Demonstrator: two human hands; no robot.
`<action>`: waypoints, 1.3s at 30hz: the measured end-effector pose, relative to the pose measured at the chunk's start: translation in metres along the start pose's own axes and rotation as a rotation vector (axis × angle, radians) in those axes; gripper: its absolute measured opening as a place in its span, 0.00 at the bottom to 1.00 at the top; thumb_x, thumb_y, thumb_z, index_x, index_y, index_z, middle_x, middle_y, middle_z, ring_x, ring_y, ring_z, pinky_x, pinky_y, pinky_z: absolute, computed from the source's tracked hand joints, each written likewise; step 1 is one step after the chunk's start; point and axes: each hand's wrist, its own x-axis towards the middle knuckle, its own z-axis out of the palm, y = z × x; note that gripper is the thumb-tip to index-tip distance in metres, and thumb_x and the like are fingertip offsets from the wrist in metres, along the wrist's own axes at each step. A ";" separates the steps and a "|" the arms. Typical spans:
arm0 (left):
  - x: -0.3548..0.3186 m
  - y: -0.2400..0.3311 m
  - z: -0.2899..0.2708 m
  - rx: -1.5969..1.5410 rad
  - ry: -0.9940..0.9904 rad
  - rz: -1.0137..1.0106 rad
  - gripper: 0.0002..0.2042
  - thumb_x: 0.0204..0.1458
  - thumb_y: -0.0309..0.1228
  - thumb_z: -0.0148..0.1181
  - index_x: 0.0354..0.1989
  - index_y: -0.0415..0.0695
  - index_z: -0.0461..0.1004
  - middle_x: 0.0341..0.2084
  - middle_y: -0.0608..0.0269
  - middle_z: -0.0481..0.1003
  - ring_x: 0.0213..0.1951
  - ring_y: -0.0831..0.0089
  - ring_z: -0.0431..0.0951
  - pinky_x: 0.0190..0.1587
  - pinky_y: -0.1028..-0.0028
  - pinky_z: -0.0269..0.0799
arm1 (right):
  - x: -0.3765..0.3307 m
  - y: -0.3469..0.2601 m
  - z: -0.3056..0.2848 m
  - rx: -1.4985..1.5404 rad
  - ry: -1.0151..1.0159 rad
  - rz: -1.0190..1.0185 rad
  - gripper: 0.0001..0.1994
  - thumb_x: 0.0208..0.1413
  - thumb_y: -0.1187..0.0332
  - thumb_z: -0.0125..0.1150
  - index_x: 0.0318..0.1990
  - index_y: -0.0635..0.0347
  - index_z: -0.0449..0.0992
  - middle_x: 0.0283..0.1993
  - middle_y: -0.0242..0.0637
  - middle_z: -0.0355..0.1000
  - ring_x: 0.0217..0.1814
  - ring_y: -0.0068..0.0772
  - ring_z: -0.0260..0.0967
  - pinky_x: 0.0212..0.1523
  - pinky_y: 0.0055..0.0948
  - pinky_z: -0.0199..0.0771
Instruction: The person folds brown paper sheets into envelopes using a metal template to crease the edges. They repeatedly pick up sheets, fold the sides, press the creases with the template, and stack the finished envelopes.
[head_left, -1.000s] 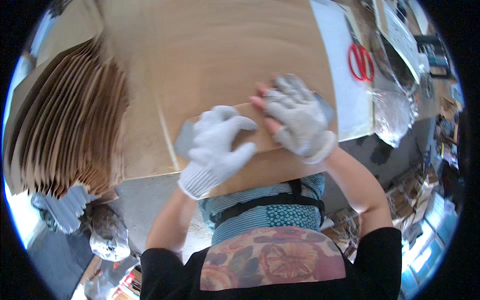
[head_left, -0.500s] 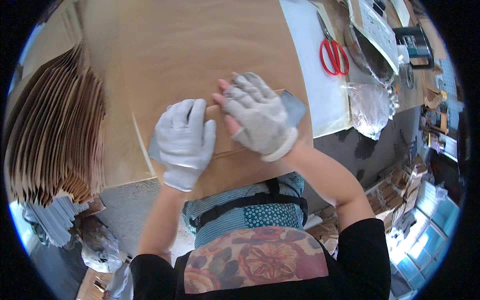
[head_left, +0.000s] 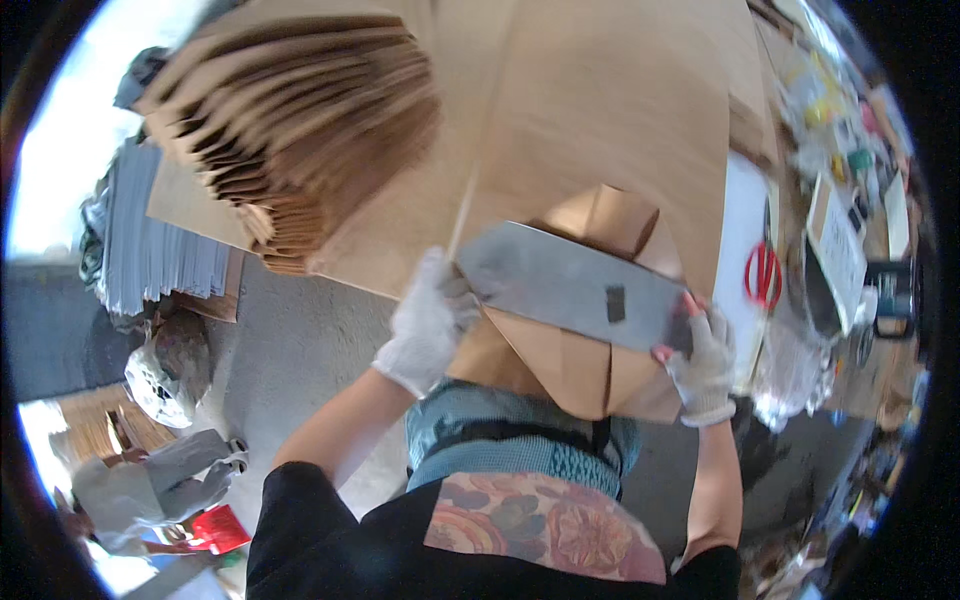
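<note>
A grey flat plate (head_left: 570,285) lies across a folded brown paper bag (head_left: 580,365) at the near edge of a paper-covered table (head_left: 610,110). My left hand (head_left: 430,320), in a white glove, grips the plate's left end. My right hand (head_left: 700,355), gloved with pink fingertips, grips its right end. The bag's folded flaps stick out above and below the plate, which is lifted and tilted toward me.
A thick stack of folded brown bags (head_left: 300,120) sits at the table's left. Red scissors (head_left: 765,275) lie on a white sheet at the right, beside clear plastic and clutter. A grey paper pile (head_left: 150,245) lies on the floor at left. Another person (head_left: 140,480) crouches at the lower left.
Both hands pressed flat on the bag on the table before. Now they hold the grey plate by its ends, with the bag lifted and partly unfolded. The view has shifted.
</note>
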 end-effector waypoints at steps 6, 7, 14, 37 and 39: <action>-0.049 0.108 0.069 0.893 -0.012 0.927 0.20 0.64 0.47 0.65 0.40 0.38 0.81 0.28 0.54 0.79 0.32 0.64 0.83 0.36 0.62 0.80 | 0.039 0.101 0.014 1.098 0.052 0.481 0.19 0.68 0.71 0.65 0.63 0.67 0.75 0.49 0.29 0.77 0.47 0.22 0.72 0.48 0.26 0.75; -0.066 0.143 0.079 0.974 -0.007 1.068 0.18 0.65 0.45 0.66 0.43 0.38 0.82 0.31 0.53 0.81 0.35 0.67 0.85 0.40 0.63 0.80 | 0.043 0.116 0.002 1.092 0.157 0.444 0.18 0.70 0.69 0.64 0.63 0.66 0.75 0.49 0.28 0.77 0.48 0.22 0.72 0.50 0.26 0.74; -0.099 0.372 0.034 0.472 0.445 1.624 0.22 0.60 0.46 0.66 0.44 0.34 0.84 0.30 0.52 0.85 0.31 0.60 0.83 0.40 0.57 0.79 | 0.097 0.101 -0.026 1.041 0.374 0.381 0.24 0.71 0.76 0.59 0.72 0.62 0.70 0.61 0.33 0.74 0.57 0.24 0.72 0.61 0.26 0.72; -0.029 0.090 -0.054 1.575 -0.450 1.420 0.14 0.54 0.20 0.61 0.49 0.42 0.81 0.45 0.54 0.83 0.50 0.52 0.83 0.51 0.58 0.81 | -0.049 0.013 -0.071 -0.242 -0.410 -0.347 0.14 0.48 0.67 0.75 0.43 0.51 0.81 0.47 0.32 0.78 0.54 0.40 0.76 0.53 0.43 0.76; 0.000 0.073 -0.047 1.529 -0.680 1.365 0.15 0.48 0.18 0.63 0.45 0.43 0.81 0.46 0.53 0.83 0.50 0.48 0.83 0.51 0.54 0.80 | -0.042 0.029 -0.075 -0.257 -0.345 -0.343 0.10 0.52 0.69 0.73 0.42 0.52 0.81 0.42 0.34 0.78 0.49 0.40 0.77 0.51 0.43 0.75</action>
